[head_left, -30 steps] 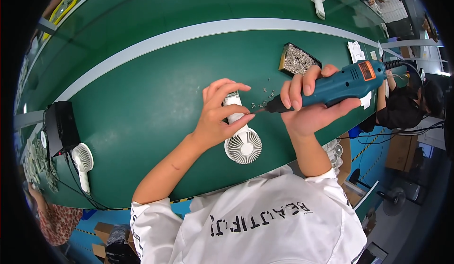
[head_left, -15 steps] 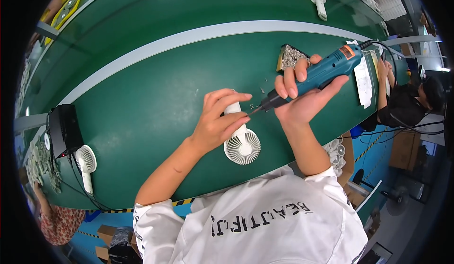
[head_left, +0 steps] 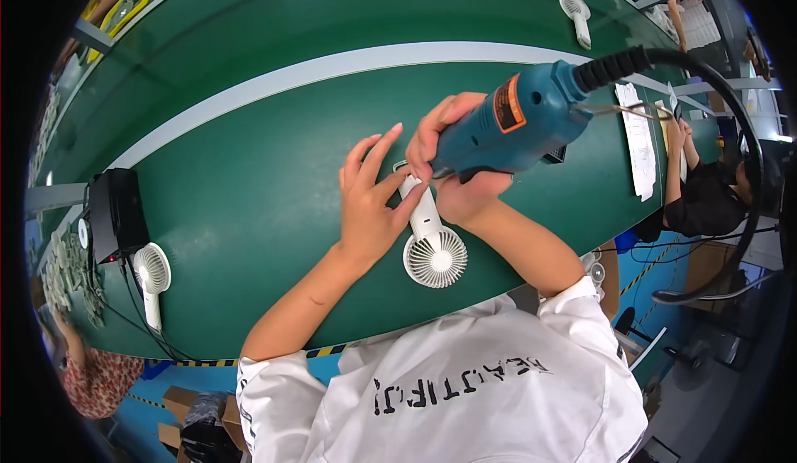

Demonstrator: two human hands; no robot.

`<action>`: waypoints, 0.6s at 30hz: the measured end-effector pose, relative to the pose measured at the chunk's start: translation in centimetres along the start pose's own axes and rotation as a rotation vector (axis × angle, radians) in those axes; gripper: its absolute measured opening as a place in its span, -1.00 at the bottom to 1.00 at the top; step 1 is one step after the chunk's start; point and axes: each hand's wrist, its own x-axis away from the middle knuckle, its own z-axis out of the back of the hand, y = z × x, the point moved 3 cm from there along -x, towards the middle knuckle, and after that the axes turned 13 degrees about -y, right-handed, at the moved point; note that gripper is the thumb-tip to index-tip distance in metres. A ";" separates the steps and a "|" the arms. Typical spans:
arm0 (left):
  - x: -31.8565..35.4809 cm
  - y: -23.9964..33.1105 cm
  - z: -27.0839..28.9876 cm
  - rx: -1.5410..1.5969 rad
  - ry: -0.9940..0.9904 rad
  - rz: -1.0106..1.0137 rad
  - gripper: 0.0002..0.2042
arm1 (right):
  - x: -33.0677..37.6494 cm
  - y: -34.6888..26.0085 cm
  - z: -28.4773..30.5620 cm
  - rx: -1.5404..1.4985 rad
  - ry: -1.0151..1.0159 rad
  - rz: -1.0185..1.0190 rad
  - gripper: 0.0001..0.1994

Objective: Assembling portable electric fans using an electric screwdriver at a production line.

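A white handheld fan [head_left: 436, 257] lies on the green bench in front of me, its round grille nearest my body and its handle pointing away. My left hand [head_left: 369, 206] presses thumb and index finger on the far part of the handle, other fingers stretched out. In my right hand [head_left: 465, 156] is a teal electric screwdriver [head_left: 515, 123], tilted with its nose down at the handle's far end. The tip is hidden by my fingers, so I cannot see whether it touches a screw. A thick black cord [head_left: 706, 60] leaves the tool's back end.
A second white fan [head_left: 152, 276] stands by a black box [head_left: 116, 214] with cables at the left. Another fan [head_left: 577, 19] lies at the far right. White papers [head_left: 636, 143] lie along the right edge, where a co-worker [head_left: 706, 185] sits. The screwdriver mostly covers a dark tray [head_left: 556, 155].
My right hand has brought the screwdriver left and tipped it up, its nose now at the handle. My left hand has shifted slightly left, uncovering more of the handle. The cord has swung into view.
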 end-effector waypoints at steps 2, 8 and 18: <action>0.0 -0.1 0.1 0.019 0.012 0.016 -0.80 | -0.1 0.4 -0.1 0.005 0.005 -0.002 -0.15; 0.0 -0.2 0.3 0.070 0.079 0.029 -0.80 | -0.2 0.7 -0.1 -0.001 0.012 -0.020 -0.17; 0.2 -0.2 0.3 0.064 0.100 0.000 -0.82 | -0.2 0.8 -0.2 -0.060 0.036 -0.026 -0.20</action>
